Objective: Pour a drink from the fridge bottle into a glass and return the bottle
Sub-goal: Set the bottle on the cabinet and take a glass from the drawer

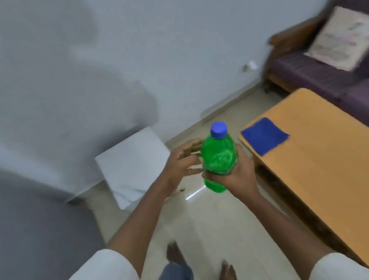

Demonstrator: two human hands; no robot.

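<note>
A green plastic bottle (218, 156) with a blue cap (218, 130) stands upright in the middle of the view, above the floor. My right hand (236, 175) grips its lower half from the right and below. My left hand (182, 163) hovers just left of the bottle with fingers spread, its fingertips near or touching the bottle's side. The cap is on. No glass shows in the view. The whole frame is motion-blurred.
A wooden table (333, 159) stretches along the right, with a blue cloth (264, 135) at its near-left corner. A purple sofa (323, 78) with a pale cushion (344, 37) stands behind it. A white box (133, 164) leans by the wall. A grey surface (28, 226) fills the lower left.
</note>
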